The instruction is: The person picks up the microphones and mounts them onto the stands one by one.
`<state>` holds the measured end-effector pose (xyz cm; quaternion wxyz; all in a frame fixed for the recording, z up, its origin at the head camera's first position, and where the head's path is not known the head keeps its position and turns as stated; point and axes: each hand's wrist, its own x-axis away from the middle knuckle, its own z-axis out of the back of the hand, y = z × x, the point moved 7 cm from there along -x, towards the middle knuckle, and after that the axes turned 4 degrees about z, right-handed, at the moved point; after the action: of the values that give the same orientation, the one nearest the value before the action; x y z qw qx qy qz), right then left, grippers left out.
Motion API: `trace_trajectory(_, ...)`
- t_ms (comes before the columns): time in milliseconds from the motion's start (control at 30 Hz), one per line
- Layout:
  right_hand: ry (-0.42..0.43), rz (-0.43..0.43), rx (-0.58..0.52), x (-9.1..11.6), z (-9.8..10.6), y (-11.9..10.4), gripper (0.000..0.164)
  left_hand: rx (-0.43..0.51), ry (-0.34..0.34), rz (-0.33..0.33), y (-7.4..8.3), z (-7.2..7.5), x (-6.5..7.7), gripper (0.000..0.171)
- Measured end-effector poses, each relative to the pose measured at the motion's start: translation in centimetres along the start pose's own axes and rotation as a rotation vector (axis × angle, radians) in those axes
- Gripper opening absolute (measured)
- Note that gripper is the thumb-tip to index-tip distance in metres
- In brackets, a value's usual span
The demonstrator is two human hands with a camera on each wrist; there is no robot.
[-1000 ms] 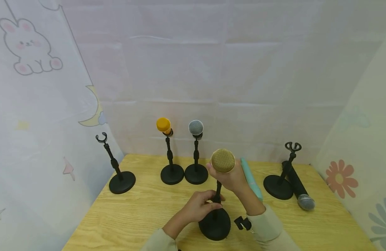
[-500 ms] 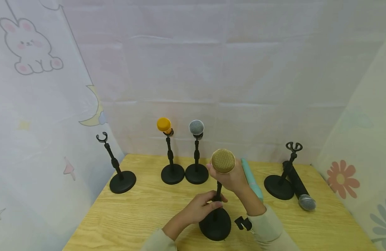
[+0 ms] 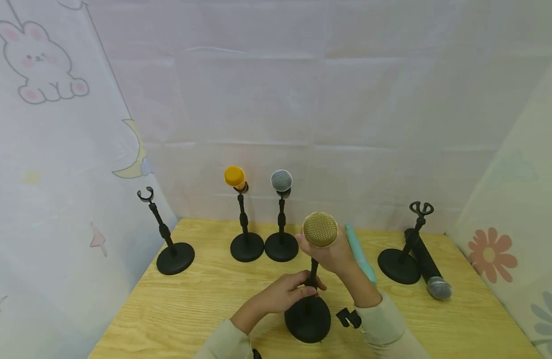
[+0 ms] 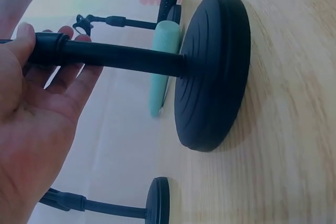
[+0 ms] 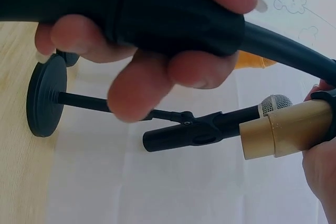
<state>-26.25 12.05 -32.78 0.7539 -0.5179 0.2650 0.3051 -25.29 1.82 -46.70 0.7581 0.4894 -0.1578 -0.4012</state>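
Pale sheets (image 3: 258, 99) surround a wood-grain table (image 3: 204, 299). Near its front, a black stand (image 3: 307, 321) carries a gold microphone (image 3: 320, 229), whose body appears seated in the clip. The left hand (image 3: 282, 294) grips the stand's pole at the collar; the right hand (image 3: 331, 252) holds the microphone, fingers curled round it. The pole looks stiff and smooth, the round base probably the heaviest part, the mesh head likeliest to dent; collar and microphone body seem the sound places to hold. Behind, two stand clips cradle an orange microphone (image 3: 234, 176) and a silver-headed microphone (image 3: 281, 180). A turquoise microphone (image 3: 361, 257) lies on the wood, outside any clip.
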Motion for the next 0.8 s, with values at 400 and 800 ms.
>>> trace_trajectory(400,-0.108,0.082,-0.118,-0.3,-0.4,-0.8,0.024,-0.332,-0.139,0.094,-3.1,-1.3,1.4,0.041)
trace_trajectory(800,-0.167,0.108,-0.054,-0.1,0.1,-1.1,0.034,-0.659,-0.202,0.237,-4.4,-2.3,3.2,0.078)
